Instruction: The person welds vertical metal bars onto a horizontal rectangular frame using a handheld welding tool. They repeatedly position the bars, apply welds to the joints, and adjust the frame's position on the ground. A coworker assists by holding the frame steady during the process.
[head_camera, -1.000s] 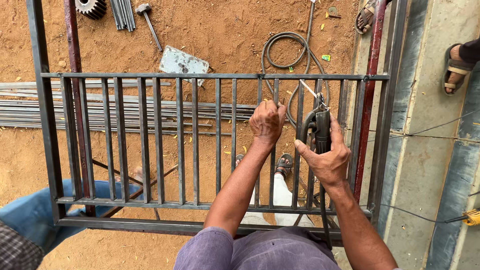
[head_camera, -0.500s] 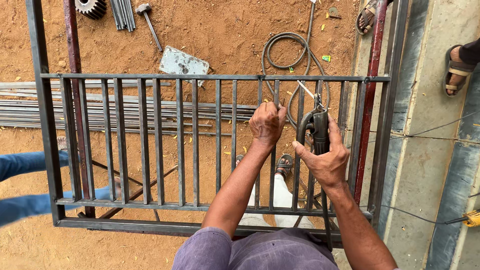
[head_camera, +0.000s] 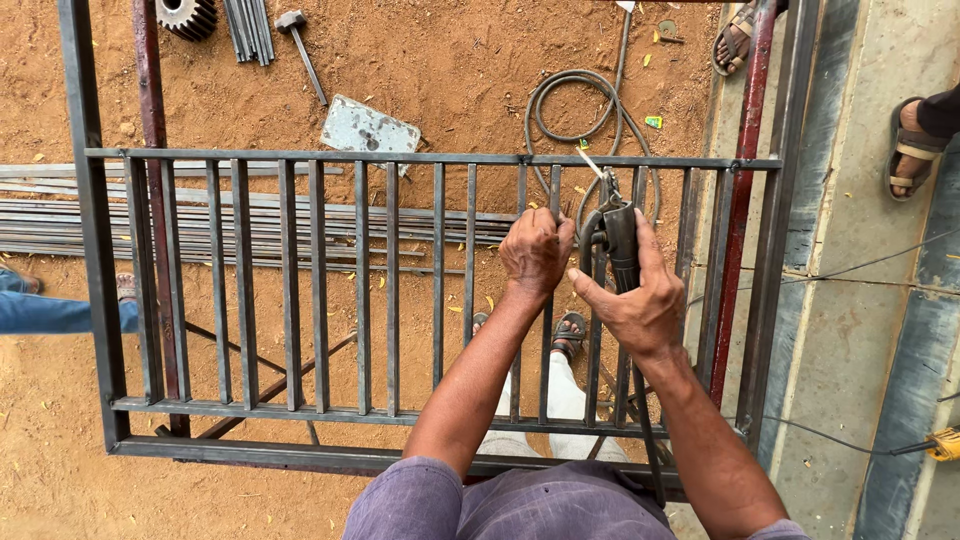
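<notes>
Right hand (head_camera: 640, 300) still clamped round welding holder (head_camera: 618, 235), left hand (head_camera: 535, 250) gripping bar (head_camera: 553, 215) alongside; nothing shifted, only blue-trousered leg (head_camera: 60, 312) far left.

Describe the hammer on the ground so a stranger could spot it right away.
Start at the metal grille and look beyond its top rail to the red dirt. The hammer lies there, between a bundle of rods and a flat grey plate; it alone has a blocky head on a thin handle.

Bright, even daylight, no glare. Shadows soft & short: faint ones under my left hand (head_camera: 535, 252), my right hand (head_camera: 635, 300) & the grille bars (head_camera: 390, 290) on the red dirt (head_camera: 450, 60). Pic sharp throughout, no motion blur. Slight wide-angle bend at the edges.
</notes>
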